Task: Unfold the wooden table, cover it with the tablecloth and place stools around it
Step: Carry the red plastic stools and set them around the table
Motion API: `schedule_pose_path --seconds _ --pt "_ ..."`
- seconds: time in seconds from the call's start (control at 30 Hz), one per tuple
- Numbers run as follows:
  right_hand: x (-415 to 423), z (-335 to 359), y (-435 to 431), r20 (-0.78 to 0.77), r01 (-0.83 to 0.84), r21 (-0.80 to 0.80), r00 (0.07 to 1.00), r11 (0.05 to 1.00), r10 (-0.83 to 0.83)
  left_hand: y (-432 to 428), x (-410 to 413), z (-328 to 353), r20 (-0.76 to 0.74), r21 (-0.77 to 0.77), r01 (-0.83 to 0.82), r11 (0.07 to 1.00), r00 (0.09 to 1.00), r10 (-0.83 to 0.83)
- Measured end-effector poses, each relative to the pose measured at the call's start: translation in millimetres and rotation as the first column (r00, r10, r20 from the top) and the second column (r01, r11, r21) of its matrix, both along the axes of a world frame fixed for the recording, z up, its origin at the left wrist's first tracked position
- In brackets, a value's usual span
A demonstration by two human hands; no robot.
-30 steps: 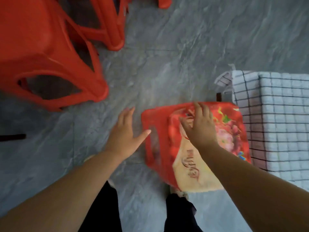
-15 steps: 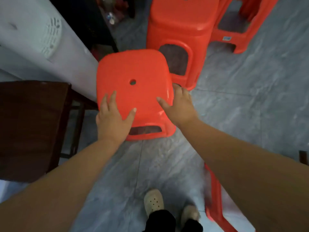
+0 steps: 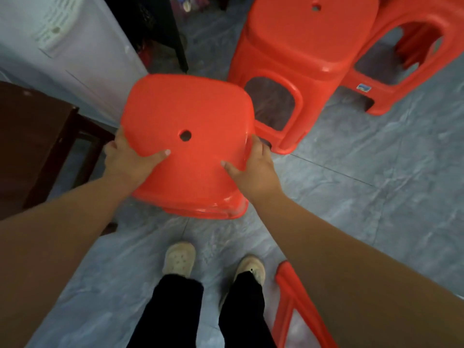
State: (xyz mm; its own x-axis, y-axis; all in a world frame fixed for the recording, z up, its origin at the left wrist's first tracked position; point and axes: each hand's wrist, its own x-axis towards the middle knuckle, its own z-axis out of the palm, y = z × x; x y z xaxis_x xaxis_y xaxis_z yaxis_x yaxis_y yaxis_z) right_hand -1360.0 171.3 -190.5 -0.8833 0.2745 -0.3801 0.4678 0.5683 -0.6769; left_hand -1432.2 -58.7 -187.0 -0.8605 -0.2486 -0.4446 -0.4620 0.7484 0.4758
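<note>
The grey tiled floor (image 3: 364, 222) fills most of what I see. A white appliance (image 3: 75, 46) stands far left, and a dark wooden piece of furniture (image 3: 30, 136) sits just near of it at the left edge. Far right, two red stools (image 3: 301, 46) stand close together. The red stool (image 3: 190, 116) I am carrying is in the middle, in front of my feet, its seat tipped toward me. Part of another red stool (image 3: 293, 310) shows near right. My hands are apart. My left hand (image 3: 128, 163) grips the seat's left edge and my right hand (image 3: 256, 169) its right edge, thumbs lying on top. My pale shoes (image 3: 179, 258) are below.
</note>
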Motion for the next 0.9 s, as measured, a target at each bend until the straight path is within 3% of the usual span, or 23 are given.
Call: schedule_pose_path --seconds 0.2,0.47,0.67,0.9 --pt "-19 -19 -22 0.069 0.192 -0.096 0.980 0.977 -0.186 -10 -24 -13 0.068 0.013 -0.005 1.000 0.998 0.004" --pt "6 23 -24 0.145 0.405 -0.052 0.907 0.913 -0.395 -6 14 26 0.038 0.040 0.110 0.993 0.993 -0.112" --pt "93 158 -7 0.062 0.583 0.054 0.809 0.811 -0.585 9 58 144 -0.159 0.215 0.299 0.930 0.950 -0.269" --pt "223 352 -22 -0.213 0.793 0.100 0.607 0.601 -0.766 47 113 334 -0.375 0.338 0.609 0.718 0.787 -0.490"
